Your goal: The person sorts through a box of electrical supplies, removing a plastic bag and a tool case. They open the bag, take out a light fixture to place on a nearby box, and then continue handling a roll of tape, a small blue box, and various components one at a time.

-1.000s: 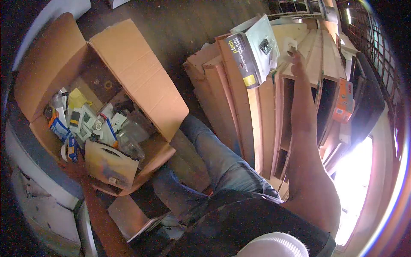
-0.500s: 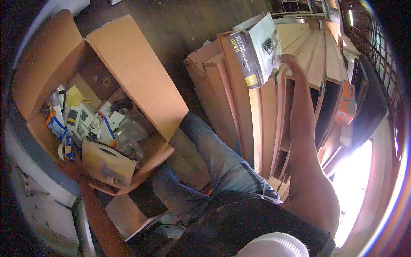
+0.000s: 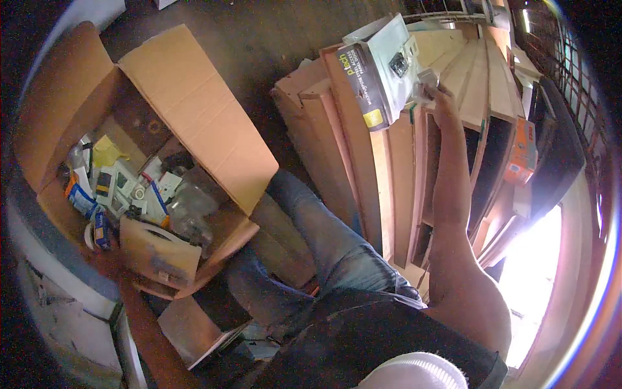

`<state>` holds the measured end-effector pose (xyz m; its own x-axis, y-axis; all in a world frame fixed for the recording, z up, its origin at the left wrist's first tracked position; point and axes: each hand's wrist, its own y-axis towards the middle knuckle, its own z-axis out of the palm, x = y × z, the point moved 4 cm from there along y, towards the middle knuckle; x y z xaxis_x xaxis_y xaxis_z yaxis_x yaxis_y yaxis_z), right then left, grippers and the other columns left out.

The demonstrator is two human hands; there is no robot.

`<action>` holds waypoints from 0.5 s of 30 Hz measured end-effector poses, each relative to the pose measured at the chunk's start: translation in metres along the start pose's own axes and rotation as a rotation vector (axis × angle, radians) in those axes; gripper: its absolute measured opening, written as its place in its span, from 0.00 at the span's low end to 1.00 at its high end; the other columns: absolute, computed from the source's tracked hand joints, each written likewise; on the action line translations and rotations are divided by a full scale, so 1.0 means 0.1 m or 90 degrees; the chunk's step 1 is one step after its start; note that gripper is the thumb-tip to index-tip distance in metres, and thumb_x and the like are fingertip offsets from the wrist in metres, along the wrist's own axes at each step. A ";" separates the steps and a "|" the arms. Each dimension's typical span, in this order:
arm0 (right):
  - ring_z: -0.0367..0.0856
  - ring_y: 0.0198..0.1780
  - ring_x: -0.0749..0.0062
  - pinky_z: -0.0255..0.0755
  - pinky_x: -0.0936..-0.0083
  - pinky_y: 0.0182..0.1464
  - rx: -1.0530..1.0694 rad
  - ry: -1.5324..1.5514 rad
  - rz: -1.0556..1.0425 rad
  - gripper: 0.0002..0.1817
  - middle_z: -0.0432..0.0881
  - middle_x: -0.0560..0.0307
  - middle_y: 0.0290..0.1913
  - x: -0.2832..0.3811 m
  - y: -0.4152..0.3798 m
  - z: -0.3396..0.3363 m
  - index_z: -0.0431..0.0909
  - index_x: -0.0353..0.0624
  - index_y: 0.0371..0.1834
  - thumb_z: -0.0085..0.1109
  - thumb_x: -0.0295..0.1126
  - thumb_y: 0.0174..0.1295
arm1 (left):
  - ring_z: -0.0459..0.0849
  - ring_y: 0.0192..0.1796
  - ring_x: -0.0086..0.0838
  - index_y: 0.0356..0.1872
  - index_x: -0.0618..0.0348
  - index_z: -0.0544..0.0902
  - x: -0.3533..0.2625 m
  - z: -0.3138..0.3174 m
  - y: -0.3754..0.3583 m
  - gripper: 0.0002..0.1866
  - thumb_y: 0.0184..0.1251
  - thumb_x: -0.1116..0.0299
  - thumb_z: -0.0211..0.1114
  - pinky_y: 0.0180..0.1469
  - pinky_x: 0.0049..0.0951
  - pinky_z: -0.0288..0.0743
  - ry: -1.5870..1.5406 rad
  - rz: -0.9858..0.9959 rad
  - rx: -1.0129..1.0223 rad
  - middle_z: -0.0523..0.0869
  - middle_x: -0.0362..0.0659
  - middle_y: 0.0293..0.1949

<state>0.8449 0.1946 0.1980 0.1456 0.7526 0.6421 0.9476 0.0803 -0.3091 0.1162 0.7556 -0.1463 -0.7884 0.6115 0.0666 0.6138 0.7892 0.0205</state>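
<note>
My right hand [image 3: 440,102] is at the p.tech carton [image 3: 363,87], which stands on upright wooden boards. Its fingers are closed on a small clear plastic piece [image 3: 427,82] beside the carton's open top. A dark fitting [image 3: 399,63] and a pale one lie on the carton's whitish upper side. On the left, my left hand [image 3: 107,260] grips the near rim of a large open cardboard box [image 3: 201,117]; shadow hides part of its fingers. Just by it is a blue packet [image 3: 101,228]. Inside the box are white fittings, clear plastic packs and a yellow packet [image 3: 110,150].
Several wooden boards [image 3: 476,78] stand in a row on the right. An orange carton [image 3: 522,152] is beyond my right forearm. The big box's flap reaches close to my knee. Bright light enters at lower right.
The clear plastic piece has come away from the carton's face toward my right hand, which is now closed on it. The view has shifted slightly; my left hand stays at the box rim.
</note>
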 end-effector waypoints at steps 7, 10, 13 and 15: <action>0.81 0.53 0.70 0.72 0.72 0.58 0.053 0.124 -0.088 0.21 0.84 0.57 0.51 0.15 -0.14 0.19 0.77 0.35 0.60 0.62 0.30 0.65 | 0.63 0.72 0.64 0.68 0.62 0.73 0.00 -0.06 0.04 0.44 0.62 0.36 0.65 0.73 0.56 0.61 -0.009 -0.031 0.028 0.67 0.66 0.70; 0.80 0.53 0.71 0.70 0.71 0.60 0.017 0.015 -0.049 0.21 0.84 0.59 0.50 0.16 -0.11 0.11 0.77 0.35 0.60 0.62 0.30 0.65 | 0.62 0.73 0.65 0.68 0.65 0.72 0.06 0.01 0.01 0.45 0.62 0.35 0.65 0.74 0.56 0.60 0.039 0.012 0.009 0.65 0.67 0.71; 0.80 0.53 0.72 0.69 0.72 0.60 0.057 0.078 -0.088 0.20 0.84 0.60 0.50 0.13 -0.03 0.07 0.78 0.36 0.59 0.63 0.32 0.65 | 0.63 0.73 0.65 0.68 0.63 0.73 -0.01 -0.11 0.00 0.45 0.62 0.34 0.64 0.74 0.56 0.60 0.049 -0.043 0.016 0.67 0.68 0.70; 0.80 0.52 0.73 0.69 0.73 0.59 0.053 0.095 -0.080 0.20 0.84 0.60 0.49 0.19 -0.09 0.10 0.78 0.37 0.58 0.64 0.33 0.65 | 0.64 0.72 0.65 0.68 0.61 0.73 -0.07 -0.16 0.07 0.44 0.62 0.34 0.64 0.74 0.57 0.60 0.031 -0.122 0.058 0.68 0.68 0.69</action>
<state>0.8367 0.2150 0.2058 0.0741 0.6280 0.7746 0.9349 0.2265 -0.2731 0.1270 0.7560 -0.1308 -0.8861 0.4483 0.1179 0.4451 0.8939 -0.0533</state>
